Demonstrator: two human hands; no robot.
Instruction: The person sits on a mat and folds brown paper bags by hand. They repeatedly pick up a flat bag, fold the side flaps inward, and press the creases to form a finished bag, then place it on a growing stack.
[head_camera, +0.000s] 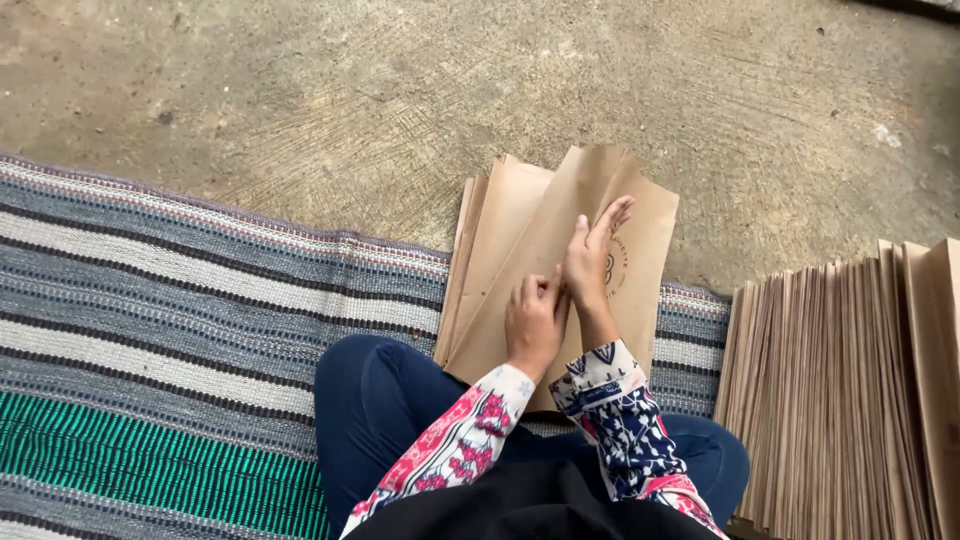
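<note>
Left hand (533, 322): pressing flat, fingers together, on brown paper bag (560, 260).
Right hand (590, 262): lying open, fingers spread along the fold.
Bag: resting on other bags, over striped mat (180, 330) edge and concrete floor (400, 90).
Handling: likely light, thin, creasing easily; best gripped at edges.
Side: bag stack (850, 400) standing right.

- Illumination: soft, even daylight; no single source evident, no glare.
- Shadows: faint and diffuse, a slight one beneath the hands on the brown paper sheet (600, 250).
- Sharpness: concrete floor (300, 90) and striped mat (150, 330) textures crisp at centre; slight softening toward the corners.
- Exposure: balanced, colours moderately saturated; dark clothing at bottom edge loses detail.
</note>
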